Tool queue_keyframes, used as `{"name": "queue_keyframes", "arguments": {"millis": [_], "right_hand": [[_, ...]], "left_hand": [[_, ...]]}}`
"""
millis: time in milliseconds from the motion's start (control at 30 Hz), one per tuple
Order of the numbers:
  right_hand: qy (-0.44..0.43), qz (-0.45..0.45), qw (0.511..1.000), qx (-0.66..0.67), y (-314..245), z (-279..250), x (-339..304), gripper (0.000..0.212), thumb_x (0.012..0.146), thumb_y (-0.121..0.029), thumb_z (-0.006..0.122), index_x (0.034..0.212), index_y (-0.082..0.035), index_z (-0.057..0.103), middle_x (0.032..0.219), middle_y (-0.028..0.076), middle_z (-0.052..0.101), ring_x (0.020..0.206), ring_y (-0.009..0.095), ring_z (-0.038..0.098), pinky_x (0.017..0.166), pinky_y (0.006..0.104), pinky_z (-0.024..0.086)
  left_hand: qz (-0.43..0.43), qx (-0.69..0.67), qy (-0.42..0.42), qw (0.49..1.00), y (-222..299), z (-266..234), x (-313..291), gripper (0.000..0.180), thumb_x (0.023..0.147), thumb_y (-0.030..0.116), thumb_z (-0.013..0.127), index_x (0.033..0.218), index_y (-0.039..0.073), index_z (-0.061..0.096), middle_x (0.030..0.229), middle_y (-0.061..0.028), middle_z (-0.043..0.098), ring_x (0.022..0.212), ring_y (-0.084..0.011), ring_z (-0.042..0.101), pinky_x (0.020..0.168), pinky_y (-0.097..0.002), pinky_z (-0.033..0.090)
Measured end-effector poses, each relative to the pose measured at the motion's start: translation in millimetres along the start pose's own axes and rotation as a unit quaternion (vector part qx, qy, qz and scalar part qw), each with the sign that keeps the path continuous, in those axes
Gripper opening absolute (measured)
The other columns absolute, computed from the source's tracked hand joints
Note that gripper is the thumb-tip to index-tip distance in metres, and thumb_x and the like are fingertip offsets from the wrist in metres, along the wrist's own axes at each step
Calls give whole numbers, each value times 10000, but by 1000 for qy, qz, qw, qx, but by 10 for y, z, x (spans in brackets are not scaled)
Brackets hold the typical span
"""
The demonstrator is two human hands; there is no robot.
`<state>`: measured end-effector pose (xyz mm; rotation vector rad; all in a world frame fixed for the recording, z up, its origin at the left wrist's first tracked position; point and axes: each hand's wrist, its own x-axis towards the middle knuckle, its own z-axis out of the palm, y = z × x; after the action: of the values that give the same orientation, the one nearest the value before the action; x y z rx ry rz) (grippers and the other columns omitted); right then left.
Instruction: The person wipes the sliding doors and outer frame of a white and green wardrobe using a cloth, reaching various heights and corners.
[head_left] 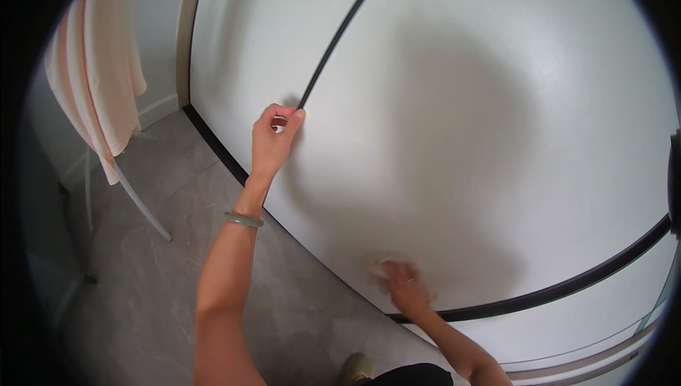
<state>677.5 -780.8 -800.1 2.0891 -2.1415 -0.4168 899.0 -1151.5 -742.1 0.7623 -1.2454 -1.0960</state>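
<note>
A large white door panel (454, 138) with black edging fills most of the view. My left hand (273, 141) is closed in a pinch on the black edge strip (339, 35), which runs up between this panel and another white panel. A green bangle (243, 220) circles my left wrist. Low on the door panel, my right hand (406, 288) presses against the white surface. Motion smears it, and a pale cloth (378, 265) shows around its fingers; most of the cloth is hidden beneath the hand.
Grey tiled floor (170, 173) lies at the left. A rack with pale legs (142, 205) stands there, with a peach-coloured fabric (99, 60) hanging over it. A black strip (553, 297) borders the panel's lower right, and my shoe (357, 366) shows at the bottom.
</note>
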Motion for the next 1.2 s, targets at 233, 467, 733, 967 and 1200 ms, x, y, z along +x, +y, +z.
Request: {"name": "queue_keyframes", "arguments": {"millis": [233, 467, 733, 967, 1200], "right_hand": [[564, 150, 769, -260, 233, -3128, 1194, 312, 945, -148, 492, 1187, 25, 584, 1421, 236, 402, 1403, 405, 256, 1118, 587, 111], [611, 111, 713, -326, -112, -3794, 2332, 318, 924, -243, 518, 1140, -45, 641, 1406, 175, 453, 1385, 319, 318, 1138, 494, 209], [406, -101, 895, -154, -820, -1994, 2699, 355, 869, -173, 585, 1135, 62, 577, 1429, 197, 413, 1379, 340, 324, 1140, 475, 231], [305, -194, 927, -104, -835, -1019, 2581, 393, 876, -128, 564, 1218, 64, 532, 1428, 221, 401, 1373, 344, 328, 1127, 469, 261], [144, -280, 934, -167, -712, 105, 2376, 436, 944, -170, 457, 1303, 77, 480, 1521, 192, 276, 1415, 323, 237, 1137, 444, 247]], "left_hand": [[-16, -1, 4, 1000, -13, -69, -15, 321, 852, 332, 682, 829, 21, 604, 796, -27, 627, 728, -134, 540, 663, -299, 434], [-43, -107, -32, 993, 8, 20, 22, 413, 982, 357, 447, 909, 8, 656, 819, -53, 632, 804, -149, 533, 790, -300, 432], [-79, -123, -40, 988, 186, -28, 47, 519, 988, 395, 367, 936, -34, 655, 832, -113, 661, 771, -188, 573, 756, -309, 452], [-129, -134, -104, 977, 282, -139, -23, 545, 984, 433, 354, 981, 6, 692, 927, -104, 680, 858, -202, 601, 829, -330, 454], [-99, -154, -118, 976, 225, -87, 19, 522, 989, 422, 356, 1004, 15, 682, 1014, -71, 671, 958, -196, 599, 900, -328, 441]]}}
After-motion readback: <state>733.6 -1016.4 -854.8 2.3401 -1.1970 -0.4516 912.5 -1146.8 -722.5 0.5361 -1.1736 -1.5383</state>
